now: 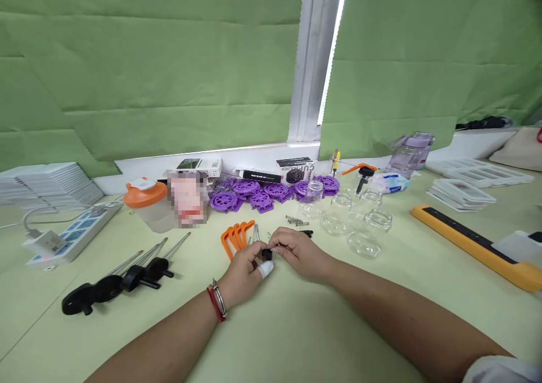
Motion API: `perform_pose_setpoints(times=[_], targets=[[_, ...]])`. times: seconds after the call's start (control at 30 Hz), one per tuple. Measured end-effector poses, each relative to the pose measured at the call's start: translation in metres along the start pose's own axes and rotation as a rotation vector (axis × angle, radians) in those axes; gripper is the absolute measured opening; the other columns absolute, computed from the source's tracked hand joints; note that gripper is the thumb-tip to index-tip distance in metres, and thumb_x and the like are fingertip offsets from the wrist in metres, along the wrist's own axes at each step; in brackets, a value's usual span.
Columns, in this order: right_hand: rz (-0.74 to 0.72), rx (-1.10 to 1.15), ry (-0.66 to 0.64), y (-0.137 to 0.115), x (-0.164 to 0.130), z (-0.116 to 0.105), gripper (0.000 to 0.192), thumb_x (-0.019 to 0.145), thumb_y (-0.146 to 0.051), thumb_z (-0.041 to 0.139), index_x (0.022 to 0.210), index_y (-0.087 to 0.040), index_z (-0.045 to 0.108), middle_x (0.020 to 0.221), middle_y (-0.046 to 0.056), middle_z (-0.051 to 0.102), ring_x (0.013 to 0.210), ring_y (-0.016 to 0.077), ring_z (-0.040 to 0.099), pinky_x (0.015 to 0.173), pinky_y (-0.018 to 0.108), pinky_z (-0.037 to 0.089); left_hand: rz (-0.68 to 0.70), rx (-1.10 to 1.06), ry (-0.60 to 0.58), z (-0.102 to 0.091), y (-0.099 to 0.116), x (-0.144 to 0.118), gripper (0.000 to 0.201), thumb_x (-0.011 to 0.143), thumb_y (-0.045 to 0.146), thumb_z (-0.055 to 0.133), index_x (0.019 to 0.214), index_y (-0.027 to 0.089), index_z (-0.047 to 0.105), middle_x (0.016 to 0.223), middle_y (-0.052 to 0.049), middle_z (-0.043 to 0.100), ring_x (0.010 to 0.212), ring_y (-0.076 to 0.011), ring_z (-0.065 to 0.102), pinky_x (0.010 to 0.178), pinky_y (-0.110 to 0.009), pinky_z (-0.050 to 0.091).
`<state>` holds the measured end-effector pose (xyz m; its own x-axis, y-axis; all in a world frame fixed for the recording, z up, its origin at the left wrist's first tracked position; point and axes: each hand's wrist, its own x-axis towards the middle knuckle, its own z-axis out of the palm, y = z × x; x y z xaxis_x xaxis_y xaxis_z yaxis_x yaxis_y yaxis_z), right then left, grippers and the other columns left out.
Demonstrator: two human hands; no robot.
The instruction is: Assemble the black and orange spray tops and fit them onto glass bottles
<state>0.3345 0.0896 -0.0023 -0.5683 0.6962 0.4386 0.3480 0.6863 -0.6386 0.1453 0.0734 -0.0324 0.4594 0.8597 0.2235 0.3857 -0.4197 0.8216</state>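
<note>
At frame centre, the left hand (242, 271) and right hand (296, 252) both pinch a small black part (266, 254) just above the worktop (296, 326). It looks light, stiff, easily dropped; best gripped by its sides.

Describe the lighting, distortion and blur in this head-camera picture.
Head view: even, soft light with faint shadows; a bright strip of daylight glares through the curtain gap; wide-angle bending curves the table edges; one object beside the orange-lidded jar is pixelated; the hands and the small black part stay sharp.
</note>
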Motion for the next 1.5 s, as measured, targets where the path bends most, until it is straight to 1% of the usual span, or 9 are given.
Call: perform_pose_setpoints(times=[0.23, 0.37, 0.43, 0.53, 0.63, 0.8, 1.0, 1.1, 1.5], targets=[[-0.003, 0.015, -0.008, 0.0, -0.001, 0.002, 0.02, 0.086, -0.01, 0.046, 0.092, -0.018, 0.063, 0.088, 0.005, 0.06, 0.082, 0.0135, 0.056, 0.076, 0.026, 0.045, 0.012, -0.002, -0.001, -0.001, 0.002, 0.0, 0.017, 0.083, 0.024, 0.051, 0.099, 0.019, 0.054, 0.078, 0.0, 0.054, 0.069, -0.0125, 0.047, 0.064, -0.024, 0.039], [0.011, 0.002, 0.012, 0.004, 0.002, -0.005, 0.018, 0.086, -0.013, 0.046, 0.09, -0.018, 0.063, 0.088, 0.004, 0.061, 0.083, 0.0136, 0.057, 0.075, 0.026, 0.045, -0.004, 0.003, -0.002, -0.001, 0.002, 0.0, 0.015, 0.083, 0.025, 0.052, 0.097, 0.019, 0.054, 0.078, 0.0, 0.053, 0.068, -0.0121, 0.047, 0.063, -0.023, 0.039], [0.087, -0.038, 0.088, 0.012, 0.005, -0.014, 0.017, 0.086, -0.015, 0.046, 0.09, -0.018, 0.063, 0.089, 0.005, 0.062, 0.083, 0.0146, 0.057, 0.076, 0.028, 0.045, -0.021, 0.005, -0.005, -0.001, 0.002, 0.0, 0.012, 0.083, 0.026, 0.053, 0.093, 0.019, 0.053, 0.077, 0.001, 0.052, 0.066, -0.0114, 0.046, 0.061, -0.022, 0.038], [0.322, -0.109, 0.254, 0.027, 0.007, -0.031, 0.018, 0.084, -0.016, 0.047, 0.095, -0.017, 0.061, 0.088, 0.005, 0.064, 0.079, 0.0161, 0.058, 0.072, 0.029, 0.045, -0.035, 0.004, -0.015, -0.002, 0.002, -0.001, 0.01, 0.083, 0.028, 0.053, 0.088, 0.019, 0.051, 0.076, 0.001, 0.052, 0.065, -0.0109, 0.045, 0.059, -0.022, 0.037], [0.433, -0.186, 0.302, 0.039, 0.006, -0.044, 0.018, 0.082, -0.014, 0.047, 0.091, -0.017, 0.063, 0.089, 0.005, 0.065, 0.081, 0.0169, 0.058, 0.074, 0.029, 0.045, -0.048, 0.004, -0.016, -0.002, 0.002, -0.002, 0.011, 0.083, 0.028, 0.053, 0.088, 0.019, 0.051, 0.078, 0.001, 0.053, 0.065, -0.0111, 0.046, 0.06, -0.022, 0.038], [0.395, -0.315, 0.156, 0.043, 0.003, -0.045, 0.021, 0.082, -0.012, 0.047, 0.087, -0.018, 0.066, 0.093, 0.004, 0.065, 0.083, 0.0153, 0.059, 0.075, 0.025, 0.043, -0.076, -0.021, -0.01, -0.002, 0.001, -0.003, 0.013, 0.082, 0.029, 0.054, 0.092, 0.02, 0.051, 0.077, 0.001, 0.053, 0.066, -0.0116, 0.047, 0.061, -0.023, 0.039], [0.432, -0.764, -0.108, 0.054, 0.009, -0.039, 0.026, 0.079, -0.002, 0.045, 0.083, -0.017, 0.066, 0.089, 0.008, 0.063, 0.09, 0.0187, 0.056, 0.069, 0.024, 0.038, -0.074, -0.031, -0.014, -0.001, 0.002, -0.002, 0.012, 0.081, 0.029, 0.054, 0.087, 0.019, 0.051, 0.074, 0.001, 0.052, 0.063, -0.011, 0.045, 0.059, -0.022, 0.038], [0.461, -0.814, -0.131, 0.059, 0.01, -0.041, 0.024, 0.075, 0.0, 0.047, 0.08, -0.014, 0.065, 0.084, 0.01, 0.063, 0.088, 0.021, 0.056, 0.066, 0.025, 0.036, -0.078, -0.035, -0.013, -0.002, 0.004, -0.002, 0.012, 0.081, 0.029, 0.054, 0.087, 0.019, 0.052, 0.074, 0.001, 0.052, 0.062, -0.0106, 0.044, 0.057, -0.022, 0.037], [0.498, -0.809, -0.169, 0.07, 0.007, -0.043, 0.021, 0.075, 0.0, 0.049, 0.077, -0.015, 0.063, 0.08, 0.01, 0.064, 0.077, 0.0193, 0.057, 0.062, 0.025, 0.032, -0.083, -0.022, -0.017, -0.002, 0.003, -0.002, 0.013, 0.081, 0.03, 0.054, 0.09, 0.019, 0.052, 0.074, 0.001, 0.051, 0.062, -0.0106, 0.044, 0.058, -0.023, 0.038]])
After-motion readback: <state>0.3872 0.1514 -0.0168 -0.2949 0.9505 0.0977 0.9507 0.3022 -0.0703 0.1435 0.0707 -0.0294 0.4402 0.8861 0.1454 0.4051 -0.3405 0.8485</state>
